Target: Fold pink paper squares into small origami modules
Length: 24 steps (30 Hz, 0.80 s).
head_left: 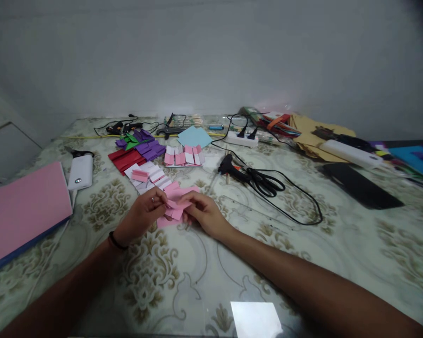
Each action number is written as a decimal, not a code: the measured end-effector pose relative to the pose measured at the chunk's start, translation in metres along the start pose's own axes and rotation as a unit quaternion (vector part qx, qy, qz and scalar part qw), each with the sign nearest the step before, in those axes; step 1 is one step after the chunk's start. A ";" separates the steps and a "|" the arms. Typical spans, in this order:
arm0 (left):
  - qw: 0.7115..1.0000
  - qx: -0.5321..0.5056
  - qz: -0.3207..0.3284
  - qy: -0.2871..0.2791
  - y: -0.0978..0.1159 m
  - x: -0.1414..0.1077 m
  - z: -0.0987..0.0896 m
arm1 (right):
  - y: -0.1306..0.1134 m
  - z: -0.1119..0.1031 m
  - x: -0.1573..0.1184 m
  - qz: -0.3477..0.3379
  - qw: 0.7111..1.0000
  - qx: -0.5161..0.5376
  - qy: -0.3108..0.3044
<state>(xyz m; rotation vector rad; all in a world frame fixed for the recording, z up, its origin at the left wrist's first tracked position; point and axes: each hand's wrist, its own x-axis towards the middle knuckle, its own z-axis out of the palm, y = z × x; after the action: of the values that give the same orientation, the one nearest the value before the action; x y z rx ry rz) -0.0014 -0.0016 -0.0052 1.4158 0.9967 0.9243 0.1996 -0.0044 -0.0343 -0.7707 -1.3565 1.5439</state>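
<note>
Pink paper (177,214), creased into angular flaps, sits pinched in closed left fingers (157,194) and right fingers (199,200).

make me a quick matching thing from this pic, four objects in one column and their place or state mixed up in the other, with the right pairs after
Column one
1. folded pink paper
2. nearest glue gun
3. power bank
4. power strip

Column two
A. has black plugs in it
B. beside the large pink sheet
C. held between the left hand and right hand
D. black, with a bunched cord

Right pairs: 1-C, 2-D, 3-B, 4-A
</note>
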 end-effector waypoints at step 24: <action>0.988 0.100 0.110 0.025 -0.005 -0.005 0.000 | -0.006 -0.002 0.005 0.049 0.997 0.054 0.015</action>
<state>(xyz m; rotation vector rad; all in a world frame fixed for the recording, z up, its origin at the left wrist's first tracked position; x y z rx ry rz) -0.0038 -0.0060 -0.0100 1.7052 1.0073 1.0478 0.2012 0.0006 -0.0289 -0.8003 -1.2178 1.6625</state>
